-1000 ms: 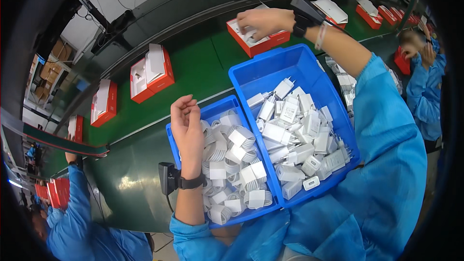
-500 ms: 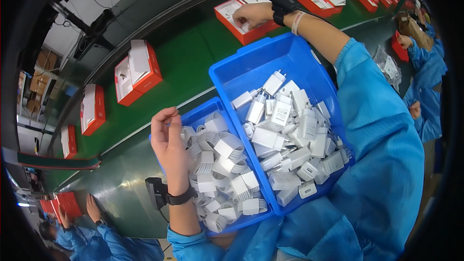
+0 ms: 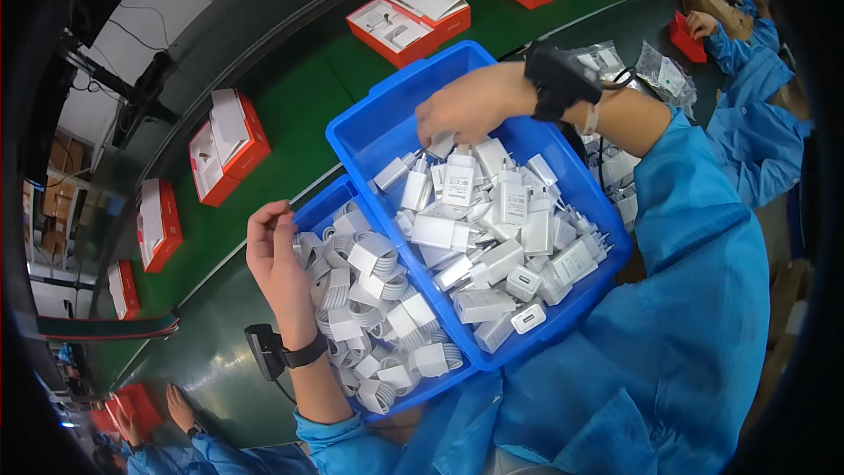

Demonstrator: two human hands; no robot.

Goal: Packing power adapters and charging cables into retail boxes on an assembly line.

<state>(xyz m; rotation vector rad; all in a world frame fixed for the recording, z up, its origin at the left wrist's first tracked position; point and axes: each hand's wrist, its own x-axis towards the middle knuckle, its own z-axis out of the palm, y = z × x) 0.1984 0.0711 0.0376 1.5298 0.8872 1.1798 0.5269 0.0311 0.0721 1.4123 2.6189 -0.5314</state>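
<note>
A large blue bin [image 3: 374, 136] holds a heap of white plug chargers [image 3: 457, 183]. My right hand [image 3: 475, 104] reaches into its far part, fingers bent down and closed around a white charger [image 3: 441, 144] at the heap's top edge; the fingertips are partly hidden. Left of it, a smaller blue bin [image 3: 330, 196] is filled with coiled white cables [image 3: 374, 255] in white paper bands. My left hand [image 3: 280, 255] hovers at that bin's left rim, fingers loosely curled and apart from the thumb, with nothing in them.
Open red boxes with white inserts stand along the green conveyor, among them a near box [image 3: 409, 22] and a left box [image 3: 230, 148]. Clear plastic bags [image 3: 664, 75] lie beyond my right arm. Co-workers in blue handle red boxes at right [image 3: 687, 37] and lower left [image 3: 136, 406].
My right hand has come back from the red box on the conveyor to the chargers. My left hand stays by the cable bin. The whole view has shifted somewhat.
</note>
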